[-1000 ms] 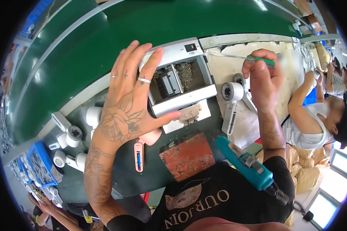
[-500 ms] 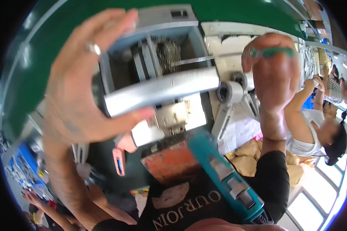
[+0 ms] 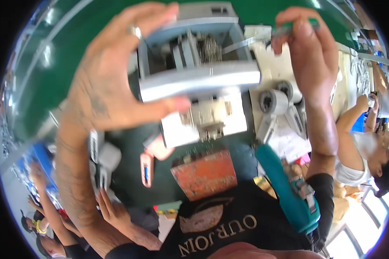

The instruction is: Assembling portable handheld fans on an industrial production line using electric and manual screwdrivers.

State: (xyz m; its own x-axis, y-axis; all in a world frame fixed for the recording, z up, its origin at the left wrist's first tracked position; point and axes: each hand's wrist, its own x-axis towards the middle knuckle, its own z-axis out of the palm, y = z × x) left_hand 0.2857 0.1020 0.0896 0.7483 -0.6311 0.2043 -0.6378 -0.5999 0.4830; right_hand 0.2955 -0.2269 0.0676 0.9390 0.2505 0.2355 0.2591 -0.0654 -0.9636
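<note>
My left hand (image 3: 106,82) is raised at the left of a grey metal bin (image 3: 145,56). Its thumb and fingers are spread wide, with nothing seen between them, and a ring shows on one finger. In my right hand (image 3: 313,56), up at the far right, is a slim screwdriver (image 3: 313,23) with a green handle, blurred by motion. A thin metal shaft reaches from it toward the bin. Inside the bin lie many small metal pins (image 3: 209,47) beside a divider. A curved silver bar (image 3: 199,82) runs along the bin's near side.
Below the bar sits a metal fixture (image 3: 212,116). Nearer stands a worn orange block (image 3: 205,175), with a pink-orange part (image 3: 147,168) to its left. A teal power tool (image 3: 285,185) hangs near my right arm. White round-ended parts (image 3: 274,101) lie right. Co-workers flank both sides.
The view has shifted, so the bench sits further right and higher. My right hand has risen with the screwdriver, away from the pins. My left hand keeps its spread shape.
</note>
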